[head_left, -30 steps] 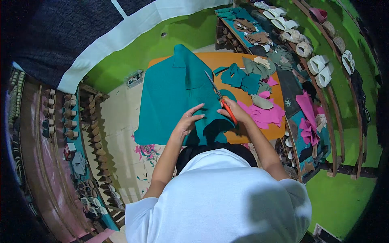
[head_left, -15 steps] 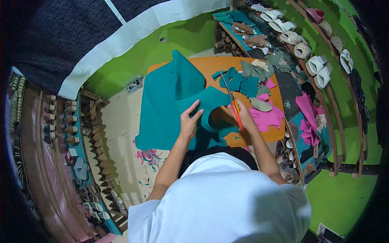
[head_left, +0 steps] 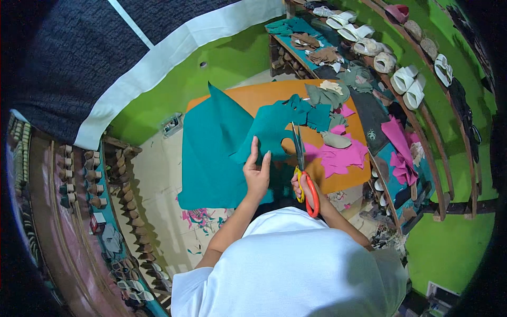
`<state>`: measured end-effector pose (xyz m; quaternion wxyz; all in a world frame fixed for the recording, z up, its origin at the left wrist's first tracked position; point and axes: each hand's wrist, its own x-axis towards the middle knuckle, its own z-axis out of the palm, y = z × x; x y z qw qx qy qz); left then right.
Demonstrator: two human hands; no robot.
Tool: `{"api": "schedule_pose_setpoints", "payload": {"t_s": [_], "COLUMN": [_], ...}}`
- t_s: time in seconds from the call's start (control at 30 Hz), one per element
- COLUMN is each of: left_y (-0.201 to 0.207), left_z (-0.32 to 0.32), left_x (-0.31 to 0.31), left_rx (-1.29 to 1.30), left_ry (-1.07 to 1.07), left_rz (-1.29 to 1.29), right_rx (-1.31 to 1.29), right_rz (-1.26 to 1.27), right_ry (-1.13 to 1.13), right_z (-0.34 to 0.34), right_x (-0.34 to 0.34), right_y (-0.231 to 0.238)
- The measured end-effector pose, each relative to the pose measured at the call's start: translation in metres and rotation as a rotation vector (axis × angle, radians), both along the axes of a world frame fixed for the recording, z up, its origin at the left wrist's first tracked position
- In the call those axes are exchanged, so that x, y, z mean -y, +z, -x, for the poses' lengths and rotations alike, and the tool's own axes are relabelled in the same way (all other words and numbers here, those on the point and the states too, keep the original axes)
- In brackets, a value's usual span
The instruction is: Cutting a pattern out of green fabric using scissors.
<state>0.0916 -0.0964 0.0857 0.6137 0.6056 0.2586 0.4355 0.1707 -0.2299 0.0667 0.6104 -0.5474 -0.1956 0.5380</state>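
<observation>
A large teal sheet of material (head_left: 211, 153) drapes over the left part of the table, its far left corner raised to a point. My left hand (head_left: 257, 174) grips a flap of this sheet, thumb and a finger showing on top and the other fingers hidden. In my right hand (head_left: 302, 189) is a pair of scissors (head_left: 313, 199) with red and yellow handles. Their blades point away from me, slightly apart, beside the curved, notched edge of the sheet. Cut teal pieces (head_left: 319, 116) lie just beyond the blades.
The orange table (head_left: 330, 183) also bears pink pieces (head_left: 338, 158) and grey-green pieces (head_left: 325, 96). Sandals (head_left: 406, 84) line racks on the right. Shoe lasts (head_left: 138, 222) stand in rows on the left. Scraps (head_left: 199, 216) litter the floor.
The scissors have drawn nearer to me and swung more upright. The held flap has shifted and now reaches the cut teal pieces. My left hand has moved slightly nearer to me.
</observation>
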Motion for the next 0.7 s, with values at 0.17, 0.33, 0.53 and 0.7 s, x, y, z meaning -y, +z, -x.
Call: {"api": "schedule_pose_setpoints", "payload": {"t_s": [0.17,0.33,0.53,0.7], "left_y": [0.001,-0.002,0.001,-0.01], "left_z": [0.009,0.012,0.017,0.022], "left_x": [0.01,0.01,0.014,0.014], "left_rx": [0.07,0.093,0.212,0.18], "left_ry": [-0.17,-0.348,-0.481,-0.645], "left_rz": [0.128,0.033,0.141,0.211], "right_rx": [0.004,-0.215,-0.199,-0.167], "right_rz": [0.076,0.009,0.05,0.084], "right_ry": [0.02,-0.03,0.003,-0.004], "right_z": [-0.005,-0.004,-0.006,-0.01], "right_x": [-0.018,-0.024,-0.031,-0.039], "right_y": [0.005,0.012,0.013,0.014]}}
